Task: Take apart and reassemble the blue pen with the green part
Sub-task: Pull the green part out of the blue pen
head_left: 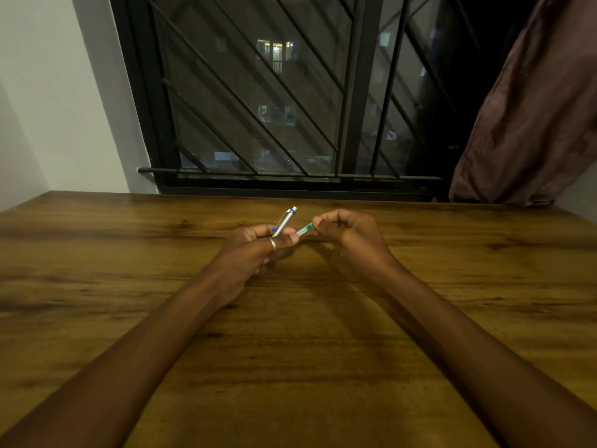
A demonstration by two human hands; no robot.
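Note:
My left hand (255, 250) grips the silver upper barrel of the pen (284, 221), which has blue trim, a clip and a white push button, and points up and away from me. My right hand (347, 232) pinches the green part (304, 229) at its far end. The green part's near end lies against my left thumb tip, beside the barrel, and I cannot tell whether the two pieces are joined. A ring sits on one finger of my left hand. Both hands hover just above the wooden table (290, 334).
A small dark piece (332, 252) lies on the table just under my right wrist. A barred window (274, 92) rises behind the table's far edge, with a brown curtain (533, 108) at the right and a white wall at the left.

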